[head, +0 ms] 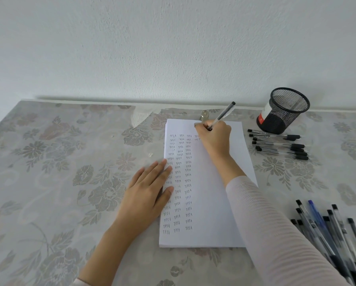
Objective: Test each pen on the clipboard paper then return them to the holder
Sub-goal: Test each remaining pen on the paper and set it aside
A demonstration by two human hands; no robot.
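Head view: one wide-angle look down at the bench [69,153], which wears a pale floral cloth and meets a white wall.
Paper: a white sheet [212,203] on a stack, lying lengthwise away from the person; a metal clip [205,115] shows at its far edge, and the clipboard beneath is hidden.
Writing: three full columns of the small word "test" run down the sheet's left half, and a fourth column is only begun at the top.
Pen in use: a clear-barrelled pen [222,115] with a dark end cap, tilted up and to the right, its tip hidden behind the fingers near the top of the fourth column.
Right hand [215,139]: closed around the pen in a writing grip, resting on the upper part of the paper; a pale ribbed sleeve [276,234] covers the forearm.
Left hand [150,190]: open and flat, fingers together, holding nothing; its fingertips press on the paper's left edge over the first column.
Holder [284,111]: a black mesh cup with a red and white label, leaning to the left, far right of the paper; I cannot tell what is inside.
Pens by the holder [280,144]: a row lying sideways just in front of it, right of the right hand.
Near pile [329,232]: loose pens, one blue, at the right edge beside the sleeve.
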